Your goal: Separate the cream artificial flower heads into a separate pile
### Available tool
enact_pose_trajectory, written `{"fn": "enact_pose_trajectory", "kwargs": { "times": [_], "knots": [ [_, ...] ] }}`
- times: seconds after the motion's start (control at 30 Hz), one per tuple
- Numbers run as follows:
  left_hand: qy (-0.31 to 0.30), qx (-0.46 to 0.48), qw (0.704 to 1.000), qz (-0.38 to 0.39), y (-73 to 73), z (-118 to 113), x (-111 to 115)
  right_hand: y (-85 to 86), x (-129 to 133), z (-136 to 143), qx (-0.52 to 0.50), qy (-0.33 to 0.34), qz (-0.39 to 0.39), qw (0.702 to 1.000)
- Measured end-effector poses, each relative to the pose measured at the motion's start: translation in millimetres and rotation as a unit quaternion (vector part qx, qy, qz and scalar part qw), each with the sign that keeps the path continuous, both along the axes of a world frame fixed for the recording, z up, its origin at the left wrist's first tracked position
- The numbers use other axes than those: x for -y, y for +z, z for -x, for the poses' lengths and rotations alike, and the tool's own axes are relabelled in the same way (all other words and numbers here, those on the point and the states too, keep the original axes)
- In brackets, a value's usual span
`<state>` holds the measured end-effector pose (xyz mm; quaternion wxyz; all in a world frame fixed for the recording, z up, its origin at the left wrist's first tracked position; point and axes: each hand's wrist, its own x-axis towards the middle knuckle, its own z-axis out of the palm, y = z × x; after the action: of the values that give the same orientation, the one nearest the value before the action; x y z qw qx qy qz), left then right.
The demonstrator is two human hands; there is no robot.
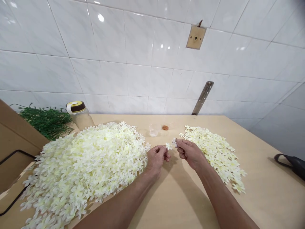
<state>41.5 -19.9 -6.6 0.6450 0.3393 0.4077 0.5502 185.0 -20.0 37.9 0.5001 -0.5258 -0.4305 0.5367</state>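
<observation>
Near the middle of the table, my left hand (157, 157) pinches a small white flower (168, 146) between thumb and fingers. Just to its right, my right hand (189, 152) holds another small pale flower (174, 142) at its fingertips. The two flowers are close together; whether they touch is hard to tell. A large heap of cream-white flowers (95, 159) lies left of my left hand. Beyond my right hand and forearm spreads a smaller, flatter pile of similar flowers (214, 149).
Behind my hands lie a small clear plastic item (153, 131) and a reddish-brown oval piece (165, 127). A capped bottle (82, 117) and green artificial foliage (47, 121) stand at the back left. A black object (294, 165) is at the right edge.
</observation>
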Motion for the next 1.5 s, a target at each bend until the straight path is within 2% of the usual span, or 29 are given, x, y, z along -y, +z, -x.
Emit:
{"fn": "enact_pose_trajectory", "kwargs": {
  "times": [0.1,0.2,0.27,0.33,0.37,0.4,0.5,0.53,0.67,0.87,0.97,1.27,1.5],
  "knots": [
    [-0.007,-0.037,0.999,-0.009,0.4,-0.5,1.6,0.2,0.4,2.7,0.022,-0.030,-0.023,0.999],
    [-0.028,-0.109,0.993,-0.029,3.2,-0.6,7.0,4.0,7.4,11.0,0.095,-0.060,-0.080,0.990],
    [-0.044,-0.139,0.988,-0.056,4.9,-0.2,10.8,8.8,14.7,17.9,0.161,-0.009,-0.117,0.980],
    [-0.054,-0.138,0.986,-0.082,5.5,0.2,13.1,12.5,20.3,22.7,0.197,0.074,-0.134,0.968],
    [-0.055,-0.133,0.986,-0.087,5.4,0.2,13.3,13.1,21.3,23.4,0.208,0.081,-0.140,0.965],
    [-0.050,-0.128,0.987,-0.083,5.1,0.2,12.8,12.4,20.9,22.9,0.221,0.063,-0.145,0.962],
    [-0.020,-0.122,0.991,-0.047,3.7,-0.6,9.1,5.1,13.3,15.8,0.274,-0.060,-0.144,0.949],
    [-0.010,-0.116,0.992,-0.039,3.0,-0.8,7.6,2.1,10.3,13.1,0.291,-0.080,-0.137,0.943],
    [0.019,-0.099,0.994,-0.038,-0.2,-1.3,4.3,-5.5,4.7,10.2,0.340,-0.055,-0.115,0.932],
    [0.012,-0.082,0.996,-0.037,-5.1,-1.5,3.8,-10.1,5.5,14.5,0.342,-0.032,-0.062,0.937],
    [-0.008,-0.063,0.997,-0.032,-3.8,-1.5,4.1,-11.7,4.3,12.7,0.338,-0.030,-0.064,0.938],
    [-0.015,-0.037,0.999,-0.025,4.3,-0.6,7.2,-7.0,8.8,15.6,0.416,-0.017,-0.101,0.904],
    [-0.008,-0.028,0.999,-0.023,3.8,-0.1,6.5,-3.8,9.1,17.9,0.372,-0.014,-0.092,0.923]
  ]
}}
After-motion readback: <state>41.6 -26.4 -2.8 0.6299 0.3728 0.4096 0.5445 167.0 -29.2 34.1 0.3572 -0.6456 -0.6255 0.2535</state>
